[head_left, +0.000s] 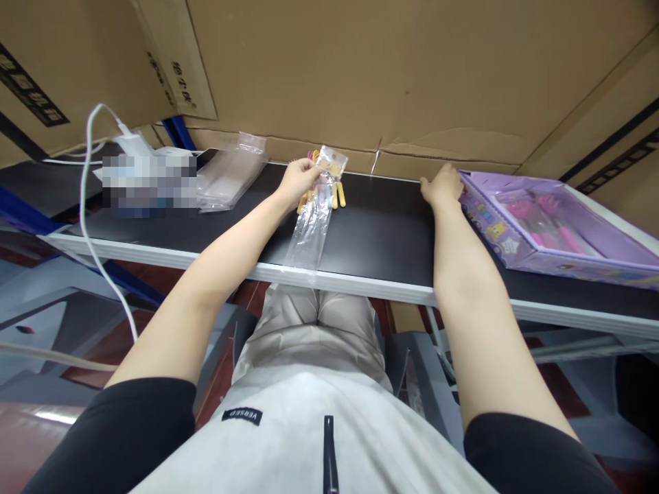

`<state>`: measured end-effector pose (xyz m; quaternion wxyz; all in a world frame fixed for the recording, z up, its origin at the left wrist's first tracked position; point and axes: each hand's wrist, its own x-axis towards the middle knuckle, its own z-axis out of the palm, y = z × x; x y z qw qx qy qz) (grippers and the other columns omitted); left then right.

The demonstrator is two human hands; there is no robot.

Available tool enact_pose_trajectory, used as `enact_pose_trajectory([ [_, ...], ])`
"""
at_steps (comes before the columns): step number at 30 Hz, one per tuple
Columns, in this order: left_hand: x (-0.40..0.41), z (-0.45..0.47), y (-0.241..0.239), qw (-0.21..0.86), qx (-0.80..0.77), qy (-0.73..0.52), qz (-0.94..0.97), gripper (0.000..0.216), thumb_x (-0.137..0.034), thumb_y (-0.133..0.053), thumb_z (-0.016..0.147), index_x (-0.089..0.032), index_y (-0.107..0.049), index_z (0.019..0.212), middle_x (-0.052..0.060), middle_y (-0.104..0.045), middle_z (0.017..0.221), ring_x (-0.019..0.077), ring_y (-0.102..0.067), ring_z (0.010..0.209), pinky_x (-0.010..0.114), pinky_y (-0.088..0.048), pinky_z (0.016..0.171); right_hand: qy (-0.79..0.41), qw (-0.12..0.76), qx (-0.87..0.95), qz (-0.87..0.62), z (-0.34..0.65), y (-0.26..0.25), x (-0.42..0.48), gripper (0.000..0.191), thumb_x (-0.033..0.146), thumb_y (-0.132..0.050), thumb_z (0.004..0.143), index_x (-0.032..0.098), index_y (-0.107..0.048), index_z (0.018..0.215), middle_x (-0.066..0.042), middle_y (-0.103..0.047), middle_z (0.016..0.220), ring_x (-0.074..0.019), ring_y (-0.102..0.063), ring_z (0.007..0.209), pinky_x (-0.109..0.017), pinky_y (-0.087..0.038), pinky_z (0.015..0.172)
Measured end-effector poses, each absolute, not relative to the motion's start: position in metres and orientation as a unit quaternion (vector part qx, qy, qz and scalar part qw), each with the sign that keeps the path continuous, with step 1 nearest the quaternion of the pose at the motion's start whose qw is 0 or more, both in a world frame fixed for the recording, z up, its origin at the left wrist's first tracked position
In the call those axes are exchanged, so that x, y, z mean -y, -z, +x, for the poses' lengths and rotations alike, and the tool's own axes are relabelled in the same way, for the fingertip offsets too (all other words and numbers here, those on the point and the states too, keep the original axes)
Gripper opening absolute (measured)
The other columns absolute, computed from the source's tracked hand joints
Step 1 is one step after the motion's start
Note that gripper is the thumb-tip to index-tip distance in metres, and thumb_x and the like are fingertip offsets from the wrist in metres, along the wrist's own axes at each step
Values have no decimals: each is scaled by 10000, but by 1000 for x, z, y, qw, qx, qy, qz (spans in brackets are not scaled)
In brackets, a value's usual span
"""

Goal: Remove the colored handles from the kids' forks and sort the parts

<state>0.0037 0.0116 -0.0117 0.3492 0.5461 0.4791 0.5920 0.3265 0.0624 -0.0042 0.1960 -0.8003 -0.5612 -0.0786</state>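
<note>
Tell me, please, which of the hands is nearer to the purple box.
Right. The right hand is just left of the purple box; whether they touch is unclear. The left hand is much farther left, holding a clear bag.

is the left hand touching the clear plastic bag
Touching: the head view shows the left hand pinching the clear plastic bag near its top.

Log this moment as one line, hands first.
left hand: holding clear bag | right hand: beside purple box | yellow pieces: at bag's upper part | pink items: inside box
</note>
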Motion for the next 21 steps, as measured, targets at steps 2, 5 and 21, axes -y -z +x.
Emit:
enact_pose_trajectory([
  [2,-15,2,14,341,-480,-595,547,332,-41,-606,916,-195,-493,644,-17,-522,626,123,-529,647,252,-503,733,101,200,617,-754,312,-4,-60,631,341,-540,1053,66,-411,1606,-317,-495,1574,-389,-474,1502,-564,-406,1207],
  [5,-21,-1,17,336,-478,-598,548,304,-73,-637,927,-197,-500,686,-21,-523,648,125,-542,674,256,-524,770,129,190,709,-667,283,-14,-54,679,375,-429,1081,95,-312,1689,-304,-476,1595,-393,-426,1518,-573,-377,1198],
  [21,-23,-7,15,347,-474,-613,528,302,-17,-572,845,-196,-482,620,-36,-459,600,112,-442,593,249,-459,697,245,119,876,-397,183,9,-42,765,370,-296,1114,1,-115,1760,-228,-742,1255,-322,-666,1116,-440,-432,1018],
])
